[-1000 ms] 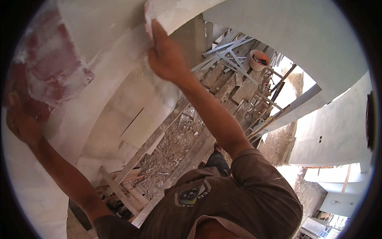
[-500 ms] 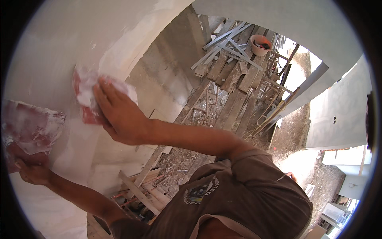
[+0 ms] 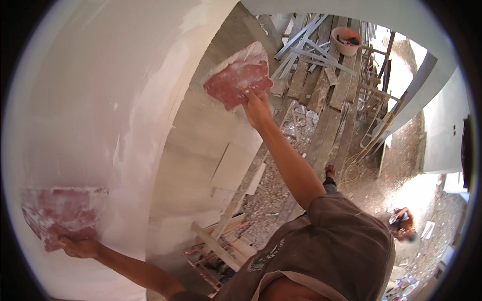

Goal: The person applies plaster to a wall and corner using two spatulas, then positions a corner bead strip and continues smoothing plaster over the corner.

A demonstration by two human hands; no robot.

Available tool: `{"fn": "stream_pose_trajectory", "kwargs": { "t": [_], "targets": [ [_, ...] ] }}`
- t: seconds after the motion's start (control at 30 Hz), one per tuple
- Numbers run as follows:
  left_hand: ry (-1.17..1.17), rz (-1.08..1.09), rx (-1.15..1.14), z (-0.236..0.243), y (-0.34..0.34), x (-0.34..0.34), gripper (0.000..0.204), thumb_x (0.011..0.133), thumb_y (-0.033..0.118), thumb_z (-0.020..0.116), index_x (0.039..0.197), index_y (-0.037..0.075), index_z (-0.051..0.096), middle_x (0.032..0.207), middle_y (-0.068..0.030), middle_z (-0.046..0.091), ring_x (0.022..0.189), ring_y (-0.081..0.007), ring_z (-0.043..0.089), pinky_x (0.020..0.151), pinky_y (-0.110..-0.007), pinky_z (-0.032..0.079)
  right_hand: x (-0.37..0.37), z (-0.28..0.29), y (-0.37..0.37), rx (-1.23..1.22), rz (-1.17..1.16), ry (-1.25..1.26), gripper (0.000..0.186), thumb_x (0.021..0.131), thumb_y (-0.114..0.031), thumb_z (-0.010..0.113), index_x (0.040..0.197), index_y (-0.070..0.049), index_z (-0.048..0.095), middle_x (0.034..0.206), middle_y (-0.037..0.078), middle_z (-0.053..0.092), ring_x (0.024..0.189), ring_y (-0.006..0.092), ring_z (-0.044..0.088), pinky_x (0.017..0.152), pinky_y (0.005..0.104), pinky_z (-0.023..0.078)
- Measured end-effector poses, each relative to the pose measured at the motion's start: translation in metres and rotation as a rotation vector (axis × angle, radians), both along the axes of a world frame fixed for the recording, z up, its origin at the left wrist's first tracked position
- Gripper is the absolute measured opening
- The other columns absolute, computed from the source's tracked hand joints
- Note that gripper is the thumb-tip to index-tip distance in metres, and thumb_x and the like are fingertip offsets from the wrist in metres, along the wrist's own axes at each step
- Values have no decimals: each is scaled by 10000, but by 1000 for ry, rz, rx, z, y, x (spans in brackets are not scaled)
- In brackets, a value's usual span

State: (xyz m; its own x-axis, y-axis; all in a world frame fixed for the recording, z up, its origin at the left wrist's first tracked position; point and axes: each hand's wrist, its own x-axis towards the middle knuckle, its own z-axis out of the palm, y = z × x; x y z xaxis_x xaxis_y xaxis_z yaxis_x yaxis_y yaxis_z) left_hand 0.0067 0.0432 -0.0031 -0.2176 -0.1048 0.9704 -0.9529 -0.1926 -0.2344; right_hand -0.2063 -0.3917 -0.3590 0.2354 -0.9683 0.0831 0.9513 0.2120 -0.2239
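Against the pale curved wall at lower left, my left hand (image 3: 75, 247) is closed on a red, putty-smeared board (image 3: 65, 210); whether the board touches the wall I cannot tell. My right hand (image 3: 255, 105) is raised, gripping a flat red spreader (image 3: 231, 83) with white putty along its top edge and face. The spreader appears beside the edge of the plastered surface (image 3: 125, 110), over the view of the rougher wall below. The plaster shows lighter, uneven streaks near that edge.
Wooden planks (image 3: 326, 143) run beneath me, a bare foot (image 3: 330, 171) on them. Metal strips (image 3: 306, 42) and a pink tub (image 3: 346, 49) lie at the back. Wooden poles (image 3: 399, 105) stand right. Another person (image 3: 403, 226) is below on gravelly ground. Boards (image 3: 231, 165) lean at centre.
My right hand has left the plastered surface and moved up and rightward with the spreader. The board in my left hand appears lower. The view has shifted; the other person shows more.
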Motion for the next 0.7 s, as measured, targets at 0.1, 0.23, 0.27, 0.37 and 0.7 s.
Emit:
{"fn": "stream_pose_trajectory", "kwargs": {
  "t": [0.1,0.23,0.27,0.37,0.7],
  "targets": [
    [-463,260,142,8,9,9,414,928,278,601,1204,-14,502,1150,-125,548,1027,-257,578,847,-359,503,32,11,-36,12,-68,-194,287,924,22,583,1186,-86,537,1130,19,598,1049,166,588,961,349,479],
    [-783,393,222,22,7,9,561,913,294,628,1354,-13,466,1265,-152,553,1124,-302,603,902,-393,539,49,26,-79,19,-107,-312,324,914,44,574,1203,-95,527,1162,30,582,1101,178,569,980,378,475],
    [-715,367,269,22,19,15,619,896,304,657,1388,2,434,1283,-152,534,1139,-309,599,900,-404,547,55,32,-82,-20,-116,-351,343,911,50,572,1214,-100,518,1176,25,578,1102,176,566,968,368,474],
    [-555,245,367,34,62,47,697,868,321,700,1423,25,401,1298,-163,525,1126,-331,610,875,-418,560,65,45,-75,-75,-117,-427,377,898,70,564,1227,-106,510,1188,17,576,1098,170,564,935,347,473],
    [-853,486,221,36,30,16,621,858,282,680,1340,-34,452,1120,-156,621,944,-334,669,773,-388,560,94,36,61,-45,201,-205,345,897,89,509,1227,-13,513,1169,69,582,1073,190,568,970,342,464]
  ]
}}
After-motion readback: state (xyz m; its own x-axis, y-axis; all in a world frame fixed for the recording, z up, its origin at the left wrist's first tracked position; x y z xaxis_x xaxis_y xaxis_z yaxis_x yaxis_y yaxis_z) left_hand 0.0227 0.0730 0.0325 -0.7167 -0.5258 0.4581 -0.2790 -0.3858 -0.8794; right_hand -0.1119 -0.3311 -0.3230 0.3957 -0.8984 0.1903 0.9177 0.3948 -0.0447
